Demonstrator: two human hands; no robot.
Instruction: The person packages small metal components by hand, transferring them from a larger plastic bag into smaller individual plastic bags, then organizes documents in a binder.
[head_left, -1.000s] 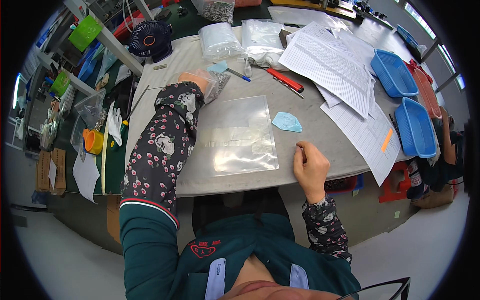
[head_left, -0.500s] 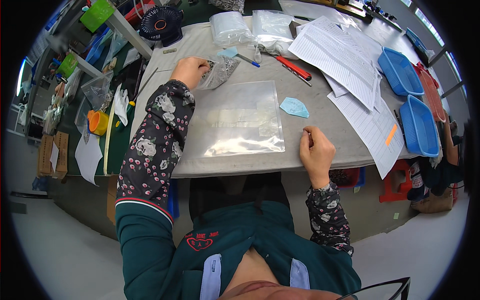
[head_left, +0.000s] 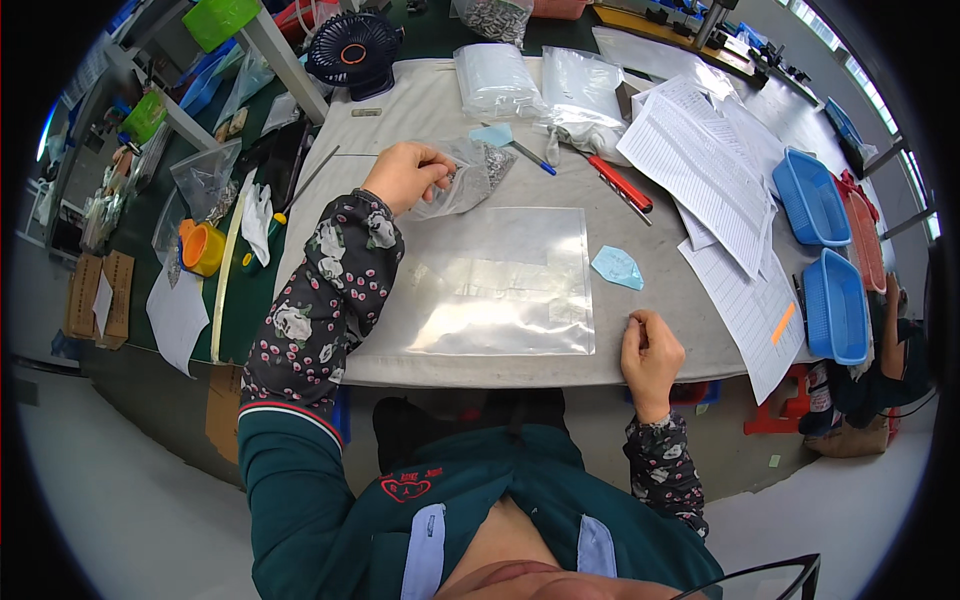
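A clear bag of grey parts (head_left: 470,182) lies upper centre, long axis slanting toward its filled upper-right end. The left hand (head_left: 410,178), half-curled, touches its left end, grip unclear; lower right, the right hand (head_left: 654,362) curls loosely, any contents hidden.

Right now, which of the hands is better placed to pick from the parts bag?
Likely the left hand: it's at the left end of the clear parts bag. The right hand is farther off, by the table's near edge, with the flat clear plastic sheet between it and the bag.
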